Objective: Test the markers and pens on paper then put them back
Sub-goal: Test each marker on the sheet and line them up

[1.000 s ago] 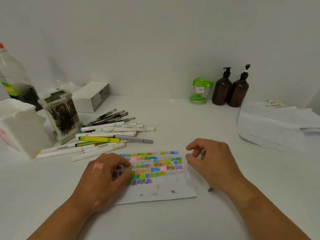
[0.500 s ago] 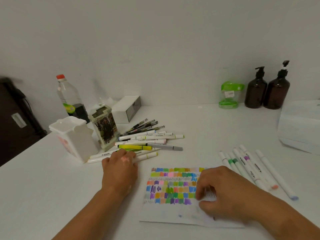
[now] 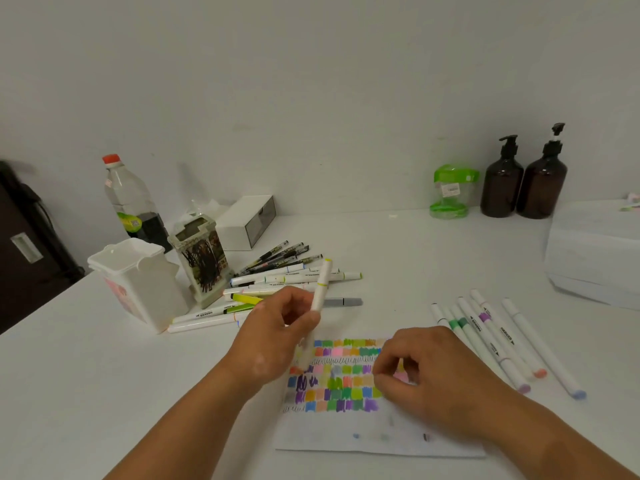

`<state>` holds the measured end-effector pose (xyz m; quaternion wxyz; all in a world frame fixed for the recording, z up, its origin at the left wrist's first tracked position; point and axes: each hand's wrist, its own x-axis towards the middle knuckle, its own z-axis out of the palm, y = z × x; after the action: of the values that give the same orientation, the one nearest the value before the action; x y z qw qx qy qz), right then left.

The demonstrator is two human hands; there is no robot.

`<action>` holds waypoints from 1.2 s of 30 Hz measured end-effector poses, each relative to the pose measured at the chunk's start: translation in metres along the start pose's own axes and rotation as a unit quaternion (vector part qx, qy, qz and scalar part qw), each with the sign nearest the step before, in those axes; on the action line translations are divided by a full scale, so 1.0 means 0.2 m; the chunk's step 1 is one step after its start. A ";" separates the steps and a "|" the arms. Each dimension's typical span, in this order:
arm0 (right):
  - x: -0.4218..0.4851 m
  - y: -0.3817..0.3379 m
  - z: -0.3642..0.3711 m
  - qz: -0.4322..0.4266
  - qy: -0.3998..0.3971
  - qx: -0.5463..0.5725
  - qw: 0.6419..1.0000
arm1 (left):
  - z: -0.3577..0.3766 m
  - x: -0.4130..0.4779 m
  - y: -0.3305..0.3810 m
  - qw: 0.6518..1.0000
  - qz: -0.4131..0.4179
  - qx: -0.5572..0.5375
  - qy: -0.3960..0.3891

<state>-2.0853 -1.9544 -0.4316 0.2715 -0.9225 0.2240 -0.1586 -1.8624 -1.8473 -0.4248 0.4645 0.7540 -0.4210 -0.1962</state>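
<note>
Soft, diffuse light is falling evenly across the scene, rendering the wall (image 3: 311, 81) and the bench (image 3: 86, 393) a flat, slightly dim grey-white. A faint, soft-edged shadow is lying on the wall to the right of the clear bottle (image 3: 130, 199). Motion blur is smearing the left hand (image 3: 273, 344) and the marker (image 3: 320, 289) its fingers (image 3: 298, 318) are gripping. The colour swatches on the paper (image 3: 346, 441) are reading soft. Wide-angle distortion is bowing the bench's rear edge and tilting the clear bottle near the left margin.

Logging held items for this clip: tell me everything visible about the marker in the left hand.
The marker is a white, plastic-looking barrel with a yellow-green band and yellow-green tip on its upper cap. The lower end is blurred. It is nearly upright, top tilted slightly right, with the left hand gripping its lower half.
</note>
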 end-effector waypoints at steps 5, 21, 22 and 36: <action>0.02 0.01 0.01 0.039 0.057 0.078 0.995 | 0.10 -0.06 0.03 0.947 -0.035 -0.306 -0.092; 0.05 0.02 -0.02 0.125 0.151 0.279 0.940 | 0.03 -0.13 -0.08 0.995 0.078 0.003 -0.064; 0.05 0.01 -0.02 0.124 0.142 0.298 0.936 | 0.05 -0.14 -0.08 0.992 0.095 0.028 -0.079; 0.04 -0.02 0.05 0.084 0.083 0.434 0.893 | 0.12 -0.16 -0.06 0.954 0.235 0.135 -0.128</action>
<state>-2.0728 -1.9522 -0.4361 0.6373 -0.6741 0.2316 -0.2929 -1.8912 -1.8317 -0.4487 0.3336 0.6576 -0.6651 -0.1177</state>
